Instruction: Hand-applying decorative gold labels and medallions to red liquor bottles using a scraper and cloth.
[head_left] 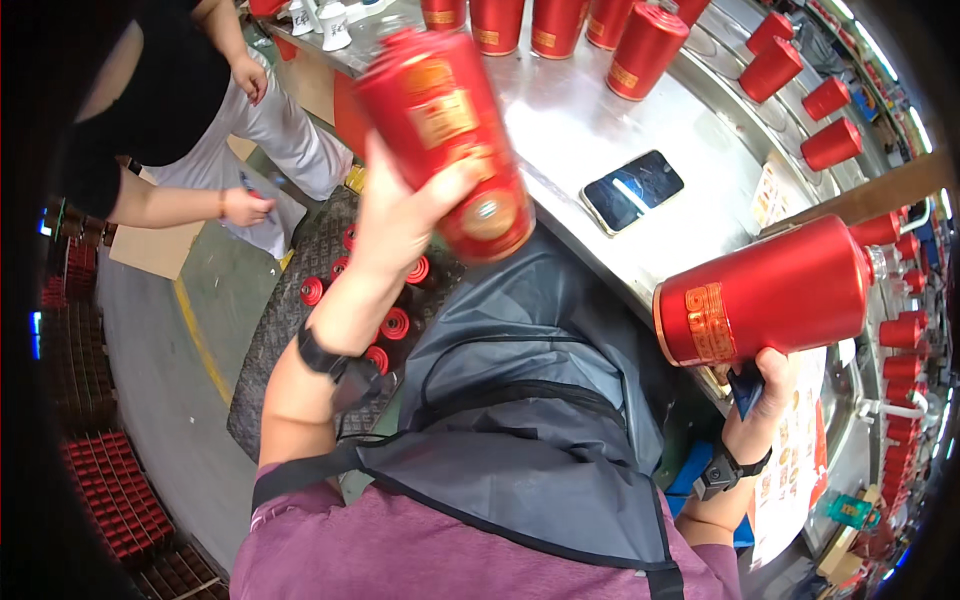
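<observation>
My left hand (400,205) is closed around a red bottle (440,130) with gold panels, lifted above the table edge and tilted. That bottle is slightly blurred, and its round base faces toward me. On the right, a second red bottle (765,290) lies almost sideways, its clear neck pointing right. My right hand (768,395) grips it from below, the thumb against its side and most fingers hidden behind. A small dark blue piece (744,388), too unclear to name, shows at that hand. Between the two bottles a phone (633,191) lies on the metal table (560,130).
Several red bottles (648,50) stand along the table's far side, with more on a curved conveyor (720,50) beyond. White cups (334,28) stand at the far left. Red-capped bottles (395,322) sit low beside my left arm. A co-worker (165,100) stands at left, holding something small.
</observation>
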